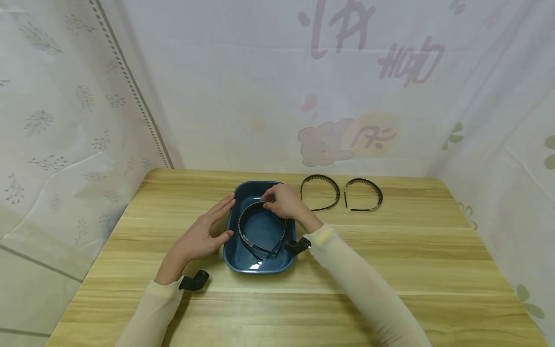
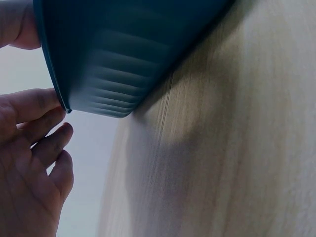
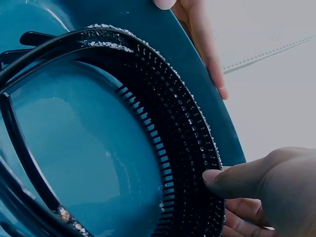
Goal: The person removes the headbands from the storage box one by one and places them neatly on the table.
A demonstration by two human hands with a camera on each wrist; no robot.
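And here's the right hand (image 3: 284, 190) at lower right, pinching a stack of black headbands (image 3: 185, 131): thumb (image 3: 232, 180) against the inner face, fingers (image 3: 244, 210) behind the outer one! Teeth line the inner edge, sparkling trim the outer, and over on the left the band ends cross. All of it inside the blue tray (image 3: 74, 143), where the left hand (image 3: 203, 37) touches the edge up top, white backdrop (image 3: 271, 108) beyond.

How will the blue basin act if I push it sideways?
The blue basin is probably stiff: its rim looks unbent where the left hand touches it. Broad and low, it seems unlikely to tip. Its glossy inside may be slippery.
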